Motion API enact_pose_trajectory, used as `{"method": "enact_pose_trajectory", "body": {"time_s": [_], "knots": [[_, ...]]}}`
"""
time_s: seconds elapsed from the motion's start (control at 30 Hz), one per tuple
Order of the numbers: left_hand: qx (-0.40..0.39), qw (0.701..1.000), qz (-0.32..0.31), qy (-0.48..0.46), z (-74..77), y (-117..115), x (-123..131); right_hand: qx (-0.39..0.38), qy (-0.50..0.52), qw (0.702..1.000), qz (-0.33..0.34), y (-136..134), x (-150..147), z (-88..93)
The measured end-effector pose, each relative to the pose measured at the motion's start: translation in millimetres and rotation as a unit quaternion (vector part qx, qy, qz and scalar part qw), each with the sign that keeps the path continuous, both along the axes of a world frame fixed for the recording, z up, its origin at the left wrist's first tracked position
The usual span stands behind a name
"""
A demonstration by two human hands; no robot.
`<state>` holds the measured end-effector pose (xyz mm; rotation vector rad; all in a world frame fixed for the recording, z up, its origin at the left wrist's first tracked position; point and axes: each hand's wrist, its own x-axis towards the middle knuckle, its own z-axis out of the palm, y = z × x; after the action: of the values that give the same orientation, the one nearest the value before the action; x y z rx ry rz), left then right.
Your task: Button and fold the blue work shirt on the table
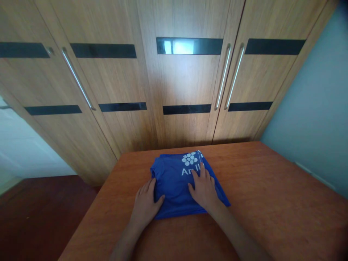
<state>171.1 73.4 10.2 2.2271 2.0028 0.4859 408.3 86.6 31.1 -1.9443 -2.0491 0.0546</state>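
A folded blue shirt (174, 181) with a white flower logo and white letters lies on a wooden table (272, 210), near its far edge. My left hand (145, 204) rests flat at the shirt's left side, fingers stretched, thumb on the cloth. My right hand (203, 188) lies flat on top of the shirt's right half, fingers spread and covering part of the letters. Neither hand grips anything.
A wooden wardrobe (176, 83) with long metal handles and black strips stands right behind the table. A pale blue wall (318, 119) runs along the right. Dark red floor (40, 214) shows to the left of the table.
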Motion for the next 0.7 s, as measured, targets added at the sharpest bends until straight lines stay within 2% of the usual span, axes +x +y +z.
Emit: {"method": "enact_pose_trajectory", "body": {"time_s": [0.17,0.3,0.37,0.47,0.6,0.7], "knots": [[0.063,0.998,-0.015,-0.022,-9.9,5,0,0.074,-0.027,0.997,0.005,-6,-6,-0.6],[0.105,0.992,-0.037,-0.064,-10.8,5,0,0.109,-0.003,0.991,0.078,-13,-16,7.7],[0.121,0.987,-0.043,-0.098,-6.8,4,1,0.095,0.053,0.987,0.119,-16,-25,10.3],[0.107,0.978,-0.049,-0.17,4.0,0,4,0.031,0.201,0.968,0.148,-15,-40,9.6],[0.065,0.969,-0.073,-0.229,20.5,-9,11,-0.047,0.381,0.915,0.125,-9,-56,8.6],[0.005,0.953,-0.124,-0.276,28.6,-17,18,-0.069,0.435,0.89,0.116,-5,-60,14.0]]}}
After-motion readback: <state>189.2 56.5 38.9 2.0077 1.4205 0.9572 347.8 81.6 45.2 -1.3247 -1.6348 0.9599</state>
